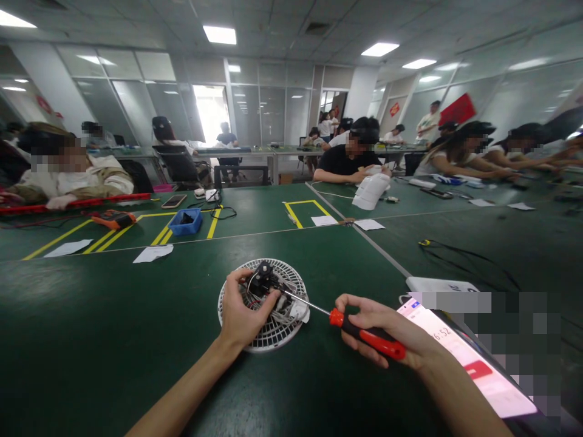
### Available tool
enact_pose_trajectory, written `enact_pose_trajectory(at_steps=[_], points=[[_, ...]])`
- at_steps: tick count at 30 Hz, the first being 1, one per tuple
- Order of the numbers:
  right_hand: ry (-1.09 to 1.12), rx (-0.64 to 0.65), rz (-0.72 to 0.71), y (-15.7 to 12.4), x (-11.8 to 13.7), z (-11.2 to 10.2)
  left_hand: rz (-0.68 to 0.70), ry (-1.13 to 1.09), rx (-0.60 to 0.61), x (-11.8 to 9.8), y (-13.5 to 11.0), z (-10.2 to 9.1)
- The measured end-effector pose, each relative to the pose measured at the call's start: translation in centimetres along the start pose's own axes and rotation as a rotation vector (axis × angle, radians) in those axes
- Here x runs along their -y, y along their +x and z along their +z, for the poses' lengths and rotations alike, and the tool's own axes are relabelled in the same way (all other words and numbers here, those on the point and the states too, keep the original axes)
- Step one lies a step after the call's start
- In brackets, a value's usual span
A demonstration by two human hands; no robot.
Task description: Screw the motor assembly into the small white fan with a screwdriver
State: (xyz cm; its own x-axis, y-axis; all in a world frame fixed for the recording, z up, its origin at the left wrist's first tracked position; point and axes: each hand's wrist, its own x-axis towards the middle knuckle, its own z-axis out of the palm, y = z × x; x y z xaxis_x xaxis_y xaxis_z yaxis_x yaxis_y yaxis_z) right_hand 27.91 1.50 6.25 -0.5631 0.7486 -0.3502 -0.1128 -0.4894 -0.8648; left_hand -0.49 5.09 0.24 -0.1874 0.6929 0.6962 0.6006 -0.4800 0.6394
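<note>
A round white fan grille (268, 343) lies on the green table in front of me. On it sit a black motor assembly (263, 276) and a bundle of wires (283, 311). My left hand (243, 306) is closed around the motor assembly, thumb on the near side. From the right, my right hand (376, 328) grips a screwdriver (367, 335) by its red and black handle. The metal shaft points left and its tip reaches the motor assembly; the exact contact point is too small to make out.
A phone with a lit screen (473, 364) stands at the right, near my right forearm. Ahead are a blue bin (185, 222), an orange and black tool (113, 219), paper sheets (153, 253) and yellow tape markings. A black strap (469, 261) lies right. Other people sit across the tables.
</note>
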Motion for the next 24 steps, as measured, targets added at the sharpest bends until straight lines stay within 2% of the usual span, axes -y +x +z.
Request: enact_pose_trajectory(at_steps=[6,13,18,24], points=[[-0.054,0.026,0.014,-0.29,0.26,-0.02,-0.031,-0.011,0.014,0.06,-0.03,0.06],[-0.113,-0.101,-0.009,-0.1,0.48,0.55,-0.049,-0.014,0.012,0.16,-0.01,0.09],[-0.138,-0.112,-0.016,0.0,0.12,0.67,-0.049,-0.016,0.009,0.24,-0.03,0.06],[-0.317,-0.212,-0.062,-0.29,0.47,0.78,-0.061,-0.025,-0.008,0.44,-0.12,0.18]])
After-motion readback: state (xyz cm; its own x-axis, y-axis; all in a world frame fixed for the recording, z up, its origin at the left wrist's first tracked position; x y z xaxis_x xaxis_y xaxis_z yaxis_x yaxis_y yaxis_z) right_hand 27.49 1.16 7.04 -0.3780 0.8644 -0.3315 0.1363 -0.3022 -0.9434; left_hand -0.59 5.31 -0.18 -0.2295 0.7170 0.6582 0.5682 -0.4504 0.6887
